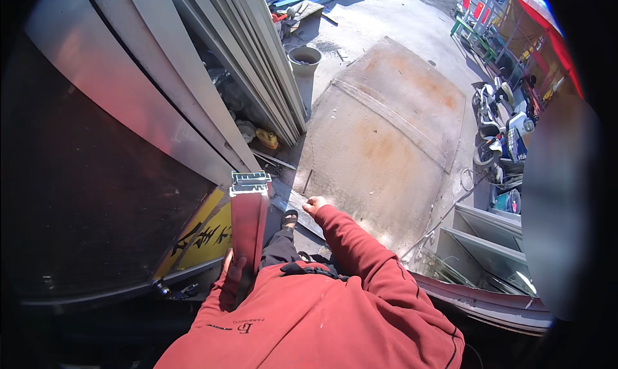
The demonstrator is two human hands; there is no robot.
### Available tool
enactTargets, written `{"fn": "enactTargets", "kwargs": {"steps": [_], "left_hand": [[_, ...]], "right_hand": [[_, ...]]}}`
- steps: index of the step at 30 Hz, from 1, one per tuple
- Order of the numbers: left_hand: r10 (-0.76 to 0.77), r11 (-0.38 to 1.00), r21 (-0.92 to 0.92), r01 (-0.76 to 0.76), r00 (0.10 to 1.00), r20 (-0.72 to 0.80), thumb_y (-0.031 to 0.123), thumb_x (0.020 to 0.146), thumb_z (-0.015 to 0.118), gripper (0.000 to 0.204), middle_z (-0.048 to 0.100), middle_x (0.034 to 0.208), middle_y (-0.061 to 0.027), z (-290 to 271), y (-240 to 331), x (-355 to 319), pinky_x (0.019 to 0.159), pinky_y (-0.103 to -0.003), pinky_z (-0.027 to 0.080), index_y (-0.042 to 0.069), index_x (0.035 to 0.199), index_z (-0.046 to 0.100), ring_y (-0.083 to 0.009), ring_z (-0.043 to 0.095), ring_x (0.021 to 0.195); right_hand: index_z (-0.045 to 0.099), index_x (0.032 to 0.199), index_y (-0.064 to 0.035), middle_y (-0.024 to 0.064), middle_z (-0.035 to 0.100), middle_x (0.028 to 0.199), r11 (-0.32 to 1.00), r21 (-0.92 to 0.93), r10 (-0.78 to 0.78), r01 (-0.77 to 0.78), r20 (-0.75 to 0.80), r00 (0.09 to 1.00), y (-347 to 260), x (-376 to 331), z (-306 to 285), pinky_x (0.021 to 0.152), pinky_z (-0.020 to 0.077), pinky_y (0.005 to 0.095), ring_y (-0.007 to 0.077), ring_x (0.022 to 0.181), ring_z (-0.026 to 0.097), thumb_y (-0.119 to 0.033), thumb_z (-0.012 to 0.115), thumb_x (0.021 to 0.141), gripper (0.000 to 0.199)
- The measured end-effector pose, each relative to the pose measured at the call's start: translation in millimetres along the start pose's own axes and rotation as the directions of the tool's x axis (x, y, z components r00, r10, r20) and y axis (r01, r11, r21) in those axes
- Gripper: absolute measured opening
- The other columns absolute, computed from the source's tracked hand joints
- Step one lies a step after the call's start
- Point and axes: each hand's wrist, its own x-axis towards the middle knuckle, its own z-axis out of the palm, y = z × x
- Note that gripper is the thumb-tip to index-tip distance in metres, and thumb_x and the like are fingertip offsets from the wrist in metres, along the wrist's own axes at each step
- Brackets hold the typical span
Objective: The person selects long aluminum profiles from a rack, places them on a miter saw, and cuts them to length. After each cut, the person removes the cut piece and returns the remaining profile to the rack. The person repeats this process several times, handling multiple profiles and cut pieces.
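Sunlit yard; left hand grips alu profile, right hand free.

Harsh sunlight, deep left shadow, fisheye-bent edges, blurred right patch.

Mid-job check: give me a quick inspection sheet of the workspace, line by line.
Surface: stained concrete slab in sunlight.
Job's things: long metal profile, hollow end face in view, held upright against the body.
Clutter: grey bucket, yellow container, scraps by the stacked metal panels.
Hands: left hand grips the profile; right hand hangs free, whether open or closed cannot be told.
Cables: thin wire trailing across the slab edge.
Surroundings: parked scooters, red canopy, glazed frames at right.
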Motion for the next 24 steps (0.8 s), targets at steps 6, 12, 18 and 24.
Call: {"fn": "enactTargets", "kwargs": {"steps": [6,12,18,24], "left_hand": [[-0.031,0.995,0.097,0.029,0.999,0.022,0.044,0.087,0.067,0.044,0.058,0.087,-0.0038,45.2,36.6,155.5,0.073,-0.035,0.044,0.005,0.101,0.054,-0.0194,0.054,0.079],[0.018,0.987,0.16,-0.033,0.995,0.097,0.061,0.082,0.063,0.059,0.057,0.083,-0.0083,105.6,38.1,279.7,0.072,-0.037,0.044,0.004,0.093,0.055,-0.0189,0.054,0.078],[-0.189,0.93,0.343,0.134,0.973,0.135,0.06,0.083,0.064,0.061,0.062,0.081,-0.0096,200.4,39.9,411.2,0.071,-0.035,0.047,0.002,0.099,0.057,-0.0176,0.058,0.078],[-0.205,0.931,0.333,0.151,0.97,0.133,0.051,0.085,0.067,0.053,0.066,0.088,-0.0137,329.2,40.2,556.9,0.077,-0.036,0.048,0.001,0.1,0.06,-0.0208,0.062,0.084]], "right_hand": [[0.07,0.093,-0.0023,0.0121,0.069,0.077,0.971,0.126,0.222,-0.202,-0.167,0.961,87.8,66.2,-94.5,0.07,0.052,0.0372,0.0217,0.071,0.065,-0.03,0.064,0.083,0.03],[0.067,0.077,-0.001,0.0082,0.067,0.067,0.809,0.283,0.575,-0.515,-0.202,0.793,227.4,48.6,-163.1,0.056,0.051,0.0323,0.0163,0.056,0.062,-0.023,0.064,0.082,0.023],[0.066,0.079,0.0038,0.0121,0.065,0.068,0.527,0.568,0.8,-0.632,-0.081,0.595,307.9,46.1,-248.7,0.051,0.0506,0.034,0.0199,0.055,0.062,-0.013,0.064,0.079,0.017],[0.065,0.072,0.002,0.0106,0.063,0.063,0.478,0.679,0.822,-0.557,-0.123,0.555,377.6,129.1,-394.3,0.048,0.0487,0.034,0.0193,0.052,0.061,-0.012,0.063,0.076,0.015]]}}
